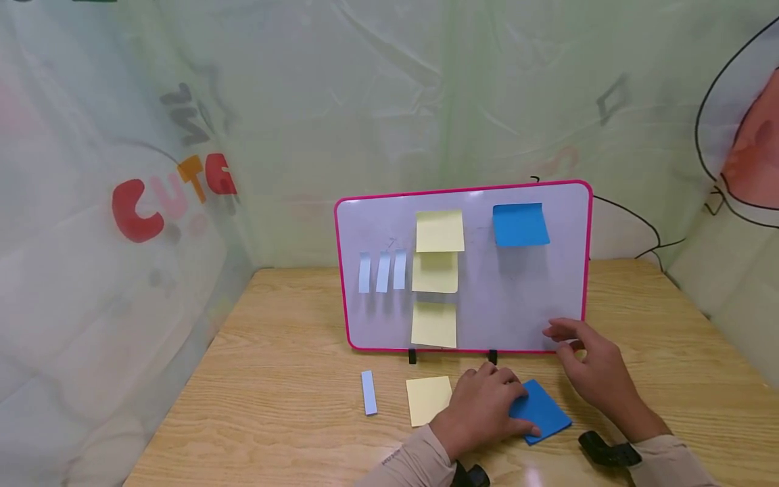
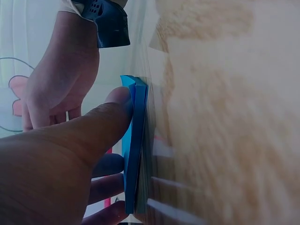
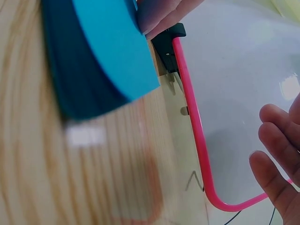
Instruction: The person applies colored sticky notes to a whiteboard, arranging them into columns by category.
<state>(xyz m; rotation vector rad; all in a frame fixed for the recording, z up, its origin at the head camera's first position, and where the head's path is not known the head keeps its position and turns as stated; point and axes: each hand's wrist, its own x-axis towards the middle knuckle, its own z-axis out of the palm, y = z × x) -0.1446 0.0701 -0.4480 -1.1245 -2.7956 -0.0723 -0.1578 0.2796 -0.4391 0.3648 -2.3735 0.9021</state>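
Note:
My left hand (image 1: 483,409) grips the blue sticky note pad (image 1: 544,414) at its left side, over the wooden table. In the left wrist view the thumb lies against one edge of the pad (image 2: 134,150) and the other fingers reach its far edge. My right hand (image 1: 599,368) is held in front of the whiteboard's lower right corner with its fingers loosely bent and nothing in them. The whiteboard (image 1: 523,297) has a pink frame. On it hang a blue sticky note (image 1: 520,225), several yellow sticky notes (image 1: 439,231) and three narrow pale blue strips (image 1: 383,272).
A yellow sticky note pad (image 1: 427,399) lies on the table just left of my left hand, partly covered by it. Farther left lies a pale blue strip pad (image 1: 368,392). Black feet (image 1: 492,356) support the board's bottom edge. Printed plastic sheeting (image 1: 292,135) hangs behind and at the sides.

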